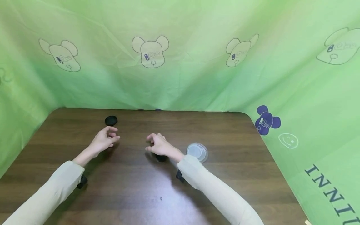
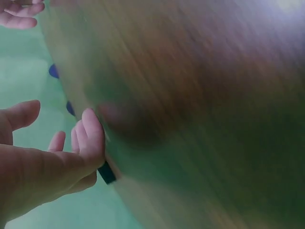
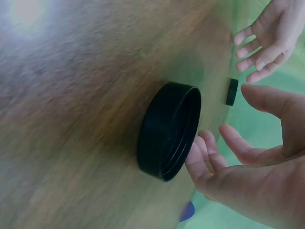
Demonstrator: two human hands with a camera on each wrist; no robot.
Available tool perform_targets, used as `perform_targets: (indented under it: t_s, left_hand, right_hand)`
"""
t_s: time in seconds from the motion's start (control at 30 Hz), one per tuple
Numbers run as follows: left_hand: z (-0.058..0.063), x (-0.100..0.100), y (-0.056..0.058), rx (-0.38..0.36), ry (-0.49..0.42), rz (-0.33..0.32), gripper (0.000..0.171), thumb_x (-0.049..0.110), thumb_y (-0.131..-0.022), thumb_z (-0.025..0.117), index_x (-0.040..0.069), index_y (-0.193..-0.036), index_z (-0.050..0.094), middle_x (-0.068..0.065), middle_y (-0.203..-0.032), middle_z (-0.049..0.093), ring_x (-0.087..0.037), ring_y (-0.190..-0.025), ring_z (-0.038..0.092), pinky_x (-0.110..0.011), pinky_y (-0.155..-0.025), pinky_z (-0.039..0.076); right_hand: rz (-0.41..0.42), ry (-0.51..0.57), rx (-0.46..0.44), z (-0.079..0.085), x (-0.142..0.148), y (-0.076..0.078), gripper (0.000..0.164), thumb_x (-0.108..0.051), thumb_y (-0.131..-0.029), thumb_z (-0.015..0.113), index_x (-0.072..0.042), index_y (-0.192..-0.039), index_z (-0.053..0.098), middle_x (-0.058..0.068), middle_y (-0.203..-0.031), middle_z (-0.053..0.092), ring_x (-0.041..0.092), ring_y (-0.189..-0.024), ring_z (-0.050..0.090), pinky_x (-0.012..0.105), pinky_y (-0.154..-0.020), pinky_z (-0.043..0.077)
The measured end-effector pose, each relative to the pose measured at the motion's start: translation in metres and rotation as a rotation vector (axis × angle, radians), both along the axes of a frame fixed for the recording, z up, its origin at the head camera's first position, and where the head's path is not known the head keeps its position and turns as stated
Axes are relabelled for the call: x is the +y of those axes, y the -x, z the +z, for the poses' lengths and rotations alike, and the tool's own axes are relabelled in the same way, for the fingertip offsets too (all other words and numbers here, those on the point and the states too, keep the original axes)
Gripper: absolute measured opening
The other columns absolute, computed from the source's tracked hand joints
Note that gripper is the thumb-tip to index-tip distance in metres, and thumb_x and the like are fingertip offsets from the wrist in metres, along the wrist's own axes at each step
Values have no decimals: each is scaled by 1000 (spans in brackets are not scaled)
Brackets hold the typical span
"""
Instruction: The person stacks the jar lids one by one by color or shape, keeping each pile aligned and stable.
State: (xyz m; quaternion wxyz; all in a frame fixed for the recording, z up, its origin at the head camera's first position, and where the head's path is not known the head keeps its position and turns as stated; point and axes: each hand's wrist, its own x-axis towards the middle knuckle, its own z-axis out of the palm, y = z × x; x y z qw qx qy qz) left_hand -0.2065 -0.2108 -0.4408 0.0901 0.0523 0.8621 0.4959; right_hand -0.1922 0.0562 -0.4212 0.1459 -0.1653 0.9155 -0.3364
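Observation:
My right hand (image 1: pixel 161 145) hovers over the table with loosely bent fingers and nothing between them. A round black lid (image 3: pixel 164 131) lies just below it, its hollow side up; from the head view this lid is mostly covered by the hand. To the left, my left hand (image 1: pixel 102 141) hangs above the wood, thumb and fingers apart and holding nothing. Beyond its fingertips a second black lid (image 1: pixel 111 120) lies near the table's back edge. Beside my right wrist sits a clear round plastic piece (image 1: pixel 197 152), partly covered by the sleeve.
The brown wooden table (image 1: pixel 126 193) has rounded back corners. A green curtain (image 1: pixel 180 78) printed with bear heads hangs behind it and along both sides. Dark wrist devices show under both sleeves.

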Motion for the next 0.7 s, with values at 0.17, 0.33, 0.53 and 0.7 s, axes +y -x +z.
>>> perform_targets:
  t_s: [0.17, 0.33, 0.53, 0.7]
  left_hand:
    - [-1, -10, 5, -38, 20, 24, 49, 18, -97, 57, -7, -135, 39, -27, -118, 51, -31, -94, 60, -30, -71, 54]
    - [3, -8, 14, -101, 0, 66, 58, 19, -99, 53, -10, -141, 27, -30, -121, 47, -37, -104, 57, -33, -79, 55]
    - [5, -13, 24, -108, -23, 123, 69, 19, -98, 51, -12, -145, 12, -38, -129, 35, -44, -114, 47, -31, -76, 55]
    - [6, -23, 33, -150, -71, 137, 73, 23, -101, 46, -12, -146, 0, -41, -137, 23, -48, -124, 39, -37, -89, 51]
  right_hand:
    - [-1, 10, 24, 0, -9, 4, 42, -16, -86, 71, -6, -124, 58, 11, -108, 59, 25, -105, 50, 36, -91, 41]
    - [22, 29, 49, -1, -19, 3, 42, -14, -85, 71, -5, -124, 58, 9, -106, 58, 21, -101, 53, 29, -87, 43]
    - [62, 33, 34, 2, -36, 2, 44, -15, -85, 72, -5, -126, 57, 10, -108, 60, 19, -103, 52, 25, -87, 42]
    - [44, 35, 7, 6, -45, 11, 47, -16, -86, 72, -5, -128, 56, 8, -108, 58, 18, -102, 52, 25, -86, 43]
